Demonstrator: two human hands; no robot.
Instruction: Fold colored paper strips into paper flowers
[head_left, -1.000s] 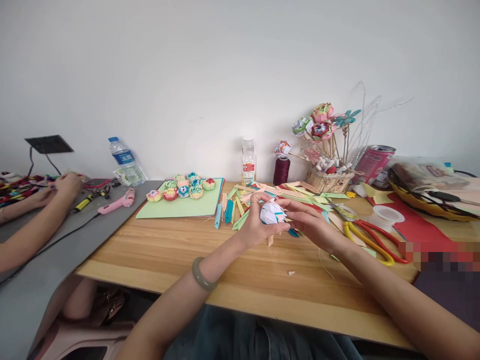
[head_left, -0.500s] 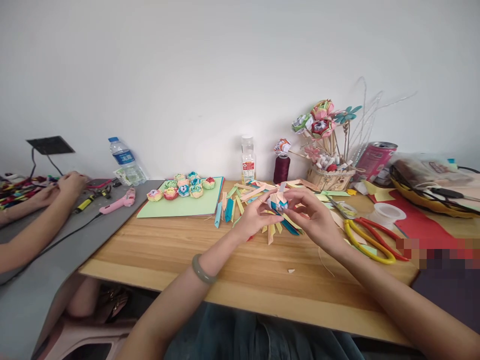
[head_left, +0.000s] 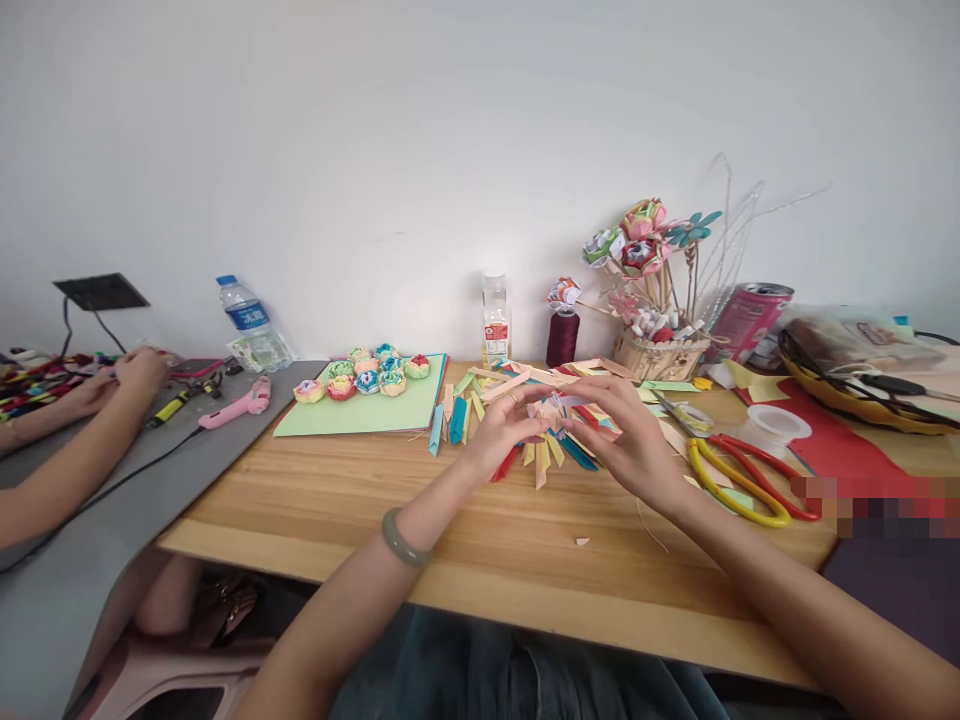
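Fingers curved close, your left grip (head_left: 496, 437) and right grip (head_left: 637, 440) share hold of a small peach-and-white folded-paper flower (head_left: 550, 412) above the middle of the wood-grain desk (head_left: 337, 500). Multicoloured folded paper strips (head_left: 457, 422) spread toward its back edge, below a plain white wall (head_left: 375, 150); red-and-yellow-handled scissors (head_left: 776, 518) lie near the right edge.

You face a plain, pale grey-white wall (head_left: 390, 130) that spans the view behind the bench (head_left: 360, 510), with a faint smudge near its middle. Your bench has a light-brown wood-grain top and a paler front edge; to its left, a grey covering (head_left: 172, 480) spreads over the adjoining surface and drapes down in front, near a pale pink plastic stool (head_left: 165, 665) below. Soft, diffuse light reaches you, leaving the space under the bench dark.
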